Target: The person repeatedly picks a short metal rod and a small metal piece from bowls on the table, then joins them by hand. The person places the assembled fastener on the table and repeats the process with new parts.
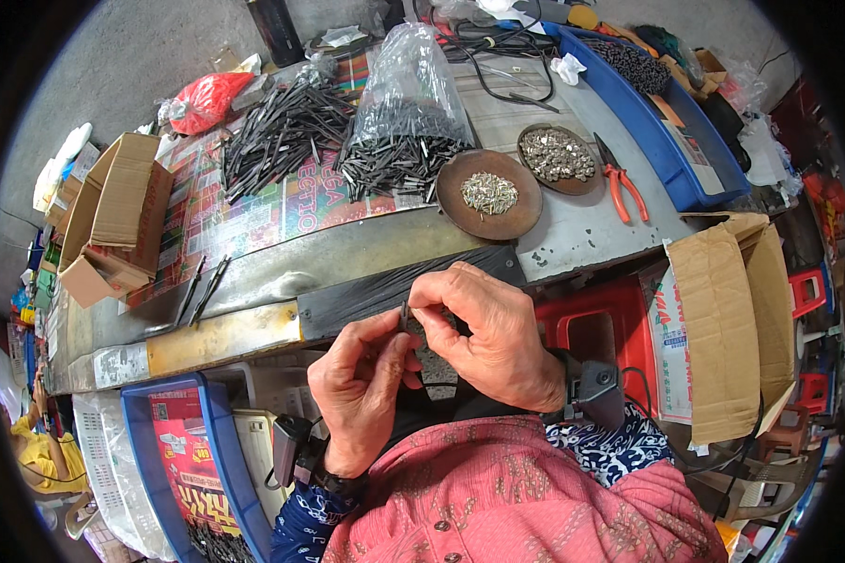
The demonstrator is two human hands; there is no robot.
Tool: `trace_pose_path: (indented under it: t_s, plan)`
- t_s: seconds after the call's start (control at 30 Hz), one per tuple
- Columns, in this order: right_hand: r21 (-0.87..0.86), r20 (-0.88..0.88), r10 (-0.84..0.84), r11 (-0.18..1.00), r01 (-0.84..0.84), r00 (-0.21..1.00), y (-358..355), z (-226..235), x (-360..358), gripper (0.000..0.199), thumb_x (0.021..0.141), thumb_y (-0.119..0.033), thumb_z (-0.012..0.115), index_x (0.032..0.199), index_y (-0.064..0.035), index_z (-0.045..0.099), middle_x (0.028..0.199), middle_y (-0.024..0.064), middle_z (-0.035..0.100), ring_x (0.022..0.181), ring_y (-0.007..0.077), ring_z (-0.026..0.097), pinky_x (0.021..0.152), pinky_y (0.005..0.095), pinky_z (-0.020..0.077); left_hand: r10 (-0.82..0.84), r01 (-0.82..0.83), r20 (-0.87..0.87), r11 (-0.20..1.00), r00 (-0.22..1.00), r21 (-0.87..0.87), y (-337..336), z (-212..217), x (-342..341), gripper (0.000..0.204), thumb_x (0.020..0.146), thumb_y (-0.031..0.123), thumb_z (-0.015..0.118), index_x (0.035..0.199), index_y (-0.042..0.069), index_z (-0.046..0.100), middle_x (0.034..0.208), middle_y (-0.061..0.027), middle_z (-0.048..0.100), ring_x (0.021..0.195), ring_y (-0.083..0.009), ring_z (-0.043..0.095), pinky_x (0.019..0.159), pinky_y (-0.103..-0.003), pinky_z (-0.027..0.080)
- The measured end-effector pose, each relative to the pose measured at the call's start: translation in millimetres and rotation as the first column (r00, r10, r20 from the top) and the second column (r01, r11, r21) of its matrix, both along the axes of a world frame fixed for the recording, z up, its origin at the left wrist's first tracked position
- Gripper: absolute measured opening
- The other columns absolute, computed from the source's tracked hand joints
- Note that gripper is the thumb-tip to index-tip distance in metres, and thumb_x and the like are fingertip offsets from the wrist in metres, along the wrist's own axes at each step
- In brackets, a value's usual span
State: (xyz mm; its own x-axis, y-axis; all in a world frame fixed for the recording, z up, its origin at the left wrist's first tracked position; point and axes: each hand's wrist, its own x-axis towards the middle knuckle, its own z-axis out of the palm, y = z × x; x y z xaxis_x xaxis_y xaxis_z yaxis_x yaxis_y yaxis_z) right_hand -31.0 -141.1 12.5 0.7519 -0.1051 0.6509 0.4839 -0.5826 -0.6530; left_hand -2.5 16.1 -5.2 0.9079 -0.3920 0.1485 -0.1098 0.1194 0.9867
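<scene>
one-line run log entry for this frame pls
left hand: pinches small dark part | right hand: pinches same part | brown dishes of small metal bits beyond

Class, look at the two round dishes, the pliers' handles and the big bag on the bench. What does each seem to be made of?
The two round dishes look like rusted metal: dull brown and matte, with thin rims. The pliers' handles seem to be coated in orange-red plastic or rubber, smooth and evenly coloured. The bag is clear thin plastic film, glossy and creased, with the dark rods showing through.
</scene>
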Motion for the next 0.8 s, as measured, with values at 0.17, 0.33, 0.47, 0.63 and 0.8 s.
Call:
trace_pose_path:
  t_s: [0.17, 0.33, 0.47, 0.63, 0.8]
  plan:
    - [0.018, 0.005, 0.000, 1.000, 0.000, 1.000, 1.0, -2.1, 0.2, 0.023, 0.081, 0.007, 0.069, 0.099, -0.0024, 0.059, 0.085, 0.0068, 0.064, 0.073, 0.0173, 0.063, 0.065, 0.0285, 0.0525, 0.053, -0.058, 0.113, 0.998, 0.992, 0.039, -2.0, -5.1, -0.1, 0.021, 0.090, -0.006, 0.062, 0.110, -0.003, 0.065, 0.084, -0.0052, 0.069, 0.067, -0.0064, 0.063, 0.055, -0.020, 0.053]
    - [0.075, -0.052, 0.003, 0.997, 0.001, 0.999, 1.4, -3.6, -0.7, 0.022, 0.083, 0.005, 0.069, 0.102, -0.0019, 0.060, 0.086, 0.0060, 0.065, 0.074, 0.0129, 0.064, 0.066, 0.0264, 0.0533, 0.052, -0.056, 0.108, 0.998, 0.993, 0.037, -2.1, -6.3, 0.0, 0.021, 0.090, -0.006, 0.062, 0.110, -0.003, 0.065, 0.084, -0.0056, 0.069, 0.066, -0.0064, 0.063, 0.054, -0.020, 0.053]
    - [0.170, -0.126, 0.057, 0.985, -0.035, 0.990, -0.9, -2.5, -1.8, 0.022, 0.083, 0.003, 0.070, 0.102, -0.0006, 0.060, 0.086, 0.0054, 0.066, 0.076, 0.0110, 0.064, 0.067, 0.0256, 0.0531, 0.007, -0.008, 0.088, 1.000, 0.996, 0.007, -0.7, -4.5, 0.9, 0.021, 0.090, -0.007, 0.060, 0.111, -0.003, 0.064, 0.084, -0.0067, 0.069, 0.065, -0.0072, 0.063, 0.054, -0.021, 0.053]
    - [0.315, -0.242, 0.157, 0.946, -0.075, 0.958, -6.7, -0.7, -0.7, 0.016, 0.084, -0.001, 0.071, 0.096, 0.0012, 0.062, 0.085, 0.0045, 0.067, 0.076, 0.0102, 0.065, 0.067, 0.0252, 0.0527, -0.045, 0.044, -0.015, 0.997, 0.999, -0.064, 1.3, -2.3, 1.3, 0.022, 0.091, -0.008, 0.058, 0.112, -0.004, 0.063, 0.085, -0.0080, 0.069, 0.066, -0.0081, 0.063, 0.054, -0.021, 0.053]
    - [0.161, -0.203, 0.098, 0.985, -0.065, 0.974, -6.7, -3.6, 0.2, 0.013, 0.083, -0.001, 0.070, 0.093, 0.0004, 0.062, 0.081, 0.0051, 0.065, 0.067, 0.0118, 0.060, 0.060, 0.0262, 0.0493, -0.014, 0.015, 0.042, 0.999, 0.999, -0.029, 0.1, -4.3, 0.7, 0.022, 0.091, -0.008, 0.059, 0.112, -0.004, 0.063, 0.084, -0.0076, 0.069, 0.065, -0.0077, 0.063, 0.054, -0.020, 0.052]
